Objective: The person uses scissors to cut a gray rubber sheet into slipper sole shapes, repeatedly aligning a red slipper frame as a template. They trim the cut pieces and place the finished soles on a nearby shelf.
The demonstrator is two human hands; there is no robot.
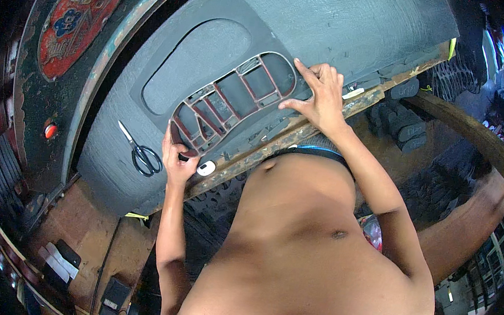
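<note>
A sole-shaped cutting die (248, 117), a thin metal outline with reddish-brown cross bars, lies slantwise on a dark grey sheet (333, 22). At its left end my left hand (179, 162) is closed, the thumb and fingers around the rim. My right hand (323, 98) spans the right end, index finger at the far edge and thumb at the near edge. Just beyond the die, a sole-shaped outline (197, 61) is cut into the sheet. Black-handled scissors (140, 151) lie to the left of my left hand.
A small white rounded object (206, 168) sits by the wooden front edge (247, 148) of the work surface. Beyond the sheet stands a green machine body with a red oval plate (82, 23) and a red button (50, 130). Dark sole-shaped pieces (405, 125) are stacked at right.
</note>
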